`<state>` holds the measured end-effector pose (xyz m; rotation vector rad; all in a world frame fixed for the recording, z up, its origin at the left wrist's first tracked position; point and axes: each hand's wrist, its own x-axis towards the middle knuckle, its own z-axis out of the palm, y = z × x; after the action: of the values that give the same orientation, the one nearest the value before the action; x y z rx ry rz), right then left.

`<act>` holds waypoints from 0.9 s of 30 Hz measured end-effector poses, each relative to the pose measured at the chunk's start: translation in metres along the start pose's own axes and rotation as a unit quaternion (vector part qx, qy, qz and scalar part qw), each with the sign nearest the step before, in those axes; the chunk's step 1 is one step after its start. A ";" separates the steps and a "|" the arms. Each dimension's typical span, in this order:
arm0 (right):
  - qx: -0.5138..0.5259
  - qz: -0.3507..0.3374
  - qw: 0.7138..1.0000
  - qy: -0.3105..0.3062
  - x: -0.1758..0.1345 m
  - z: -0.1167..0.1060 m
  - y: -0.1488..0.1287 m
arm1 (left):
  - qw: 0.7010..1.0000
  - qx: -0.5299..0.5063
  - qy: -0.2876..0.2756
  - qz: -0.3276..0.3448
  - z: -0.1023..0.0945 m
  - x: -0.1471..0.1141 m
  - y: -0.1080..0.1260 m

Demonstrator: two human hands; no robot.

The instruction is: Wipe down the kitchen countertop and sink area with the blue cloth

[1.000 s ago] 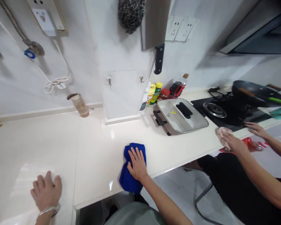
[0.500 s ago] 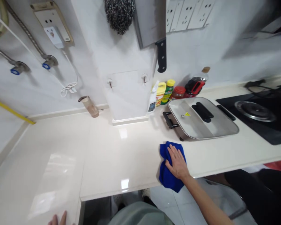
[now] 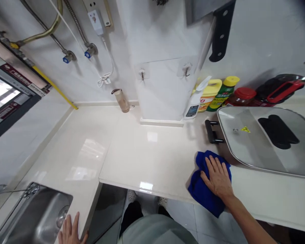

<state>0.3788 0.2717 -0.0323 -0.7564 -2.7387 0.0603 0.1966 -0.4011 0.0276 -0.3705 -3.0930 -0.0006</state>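
Observation:
A folded blue cloth (image 3: pixel 202 189) lies at the counter's front edge, partly hanging over it. My right hand (image 3: pixel 218 178) presses flat on the cloth, fingers stretched out and slightly spread, without gripping it. At the lower left, my left hand (image 3: pixel 71 232) rests on the counter strip beside the steel sink (image 3: pixel 42 217), its fingers apart and nothing in them. Just beyond the cloth stands an electric pan with a glass lid (image 3: pixel 254 149); its black side handle (image 3: pixel 213 132) points toward the middle of the counter.
White counter (image 3: pixel 142 152) runs in an L around a wall pillar. Behind the pan stand a spray bottle (image 3: pixel 194 103), a yellow jug (image 3: pixel 209 93), a green bottle (image 3: pixel 223 93) and a red-lidded jar (image 3: pixel 242 96). A brownish tumbler (image 3: pixel 122 100) leans near the wall. A cleaver (image 3: pixel 221 30) hangs above.
The view has swung left and closer, bringing the sink and window in and taking the stove out. More of my left hand shows. My right hand stays flat on the blue cloth.

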 end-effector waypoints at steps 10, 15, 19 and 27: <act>0.002 -0.003 1.000 -0.005 -0.065 -0.007 0.013 | 0.998 0.011 0.060 0.002 0.009 -0.007 0.000; -0.010 0.048 0.999 0.007 -0.083 -0.004 -0.006 | 0.997 -0.003 0.074 0.005 0.011 -0.011 0.002; -0.013 0.093 0.995 0.044 -0.096 -0.005 -0.035 | 0.997 -0.018 0.078 0.007 0.011 -0.015 0.004; 0.003 0.091 0.980 0.177 -0.102 0.004 -0.115 | 0.995 -0.049 0.091 0.004 0.019 -0.018 0.002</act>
<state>0.4041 0.1207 -0.0509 -0.9168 -2.3286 -0.0243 0.2143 -0.4033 0.0085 -0.3628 -2.9182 -0.1769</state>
